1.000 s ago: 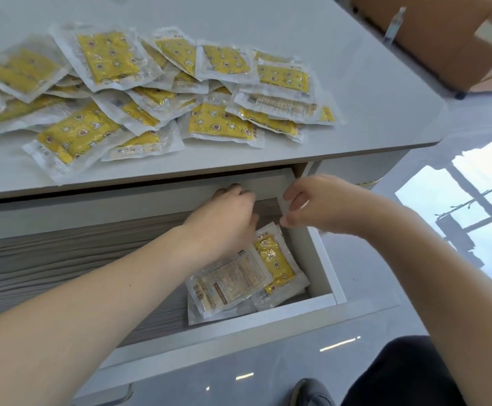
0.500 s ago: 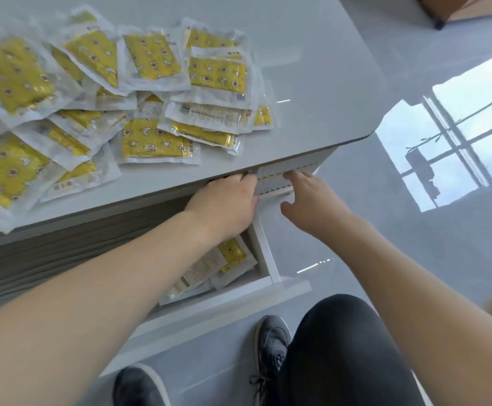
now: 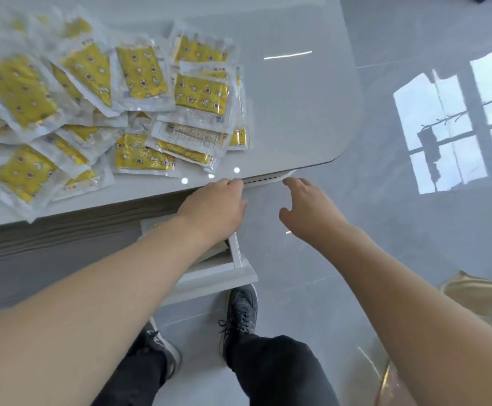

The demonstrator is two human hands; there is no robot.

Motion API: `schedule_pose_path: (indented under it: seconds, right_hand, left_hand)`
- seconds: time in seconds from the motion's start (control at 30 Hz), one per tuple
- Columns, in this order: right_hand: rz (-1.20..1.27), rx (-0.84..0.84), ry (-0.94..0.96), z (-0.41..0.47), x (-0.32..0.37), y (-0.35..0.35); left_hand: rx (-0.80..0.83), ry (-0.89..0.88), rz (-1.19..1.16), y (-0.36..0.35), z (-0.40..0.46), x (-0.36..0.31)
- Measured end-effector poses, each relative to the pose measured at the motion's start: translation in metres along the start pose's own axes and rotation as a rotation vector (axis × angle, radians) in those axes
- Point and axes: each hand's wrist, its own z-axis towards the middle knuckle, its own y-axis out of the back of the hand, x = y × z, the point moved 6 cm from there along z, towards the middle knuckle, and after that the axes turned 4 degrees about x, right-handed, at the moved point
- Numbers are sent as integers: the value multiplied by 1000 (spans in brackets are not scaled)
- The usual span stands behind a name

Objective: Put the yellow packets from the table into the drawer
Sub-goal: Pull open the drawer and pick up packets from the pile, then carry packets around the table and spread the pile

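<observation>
The clear-wrapped yellow packets with small printed figures [image 3: 98,112] lie in a loose, overlapping heap on the glossy pale-grey desk [image 3: 297,98], spread from the left border of the view to a point short of the rounded right corner. They sit close to the front edge, probably so that each one can be lifted off and dropped straight down. The white pull-out drawer [image 3: 239,272] stands open directly under that edge for the same reason, its front panel jutting toward the person's dark shoes [image 3: 240,306]; the forearm hides most of its inside, so its contents cannot be made out.

The left hand [image 3: 212,209] reaches up from over the drawer with its knuckles at the lip of the desk. Its fingers [image 3: 230,184] curl loosely against the edge and nothing shows between them, though their tips are hidden. The right hand [image 3: 306,209] hovers off the desk corner above the shiny grey floor [image 3: 400,230], palm down, fingers spread and relaxed with the thumb out to the side, holding nothing. Judging by both poses, the hands are heading for the heap.
</observation>
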Motion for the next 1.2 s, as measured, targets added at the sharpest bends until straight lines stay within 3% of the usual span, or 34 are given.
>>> schedule_pose_path:
  seconds: [0.13,0.3,0.5,0.73,1.2]
  right_hand:
    - [-52,63,43,-11,20,22]
    - [-144,68,116,-10,34,59]
    - [-279,52,267,12,37,115]
    - [-415,71,486,59,62,168]
    - [-679,197,824,153,89,193]
  left_hand:
    - [-175,38,-71,28,-25,3]
    - [-399,120,70,61,-34,6]
    - [-394,336,163,90,-15,6]
    - [-385,563,103,117,8,-1]
    - [-484,874,-88,121,65,6]
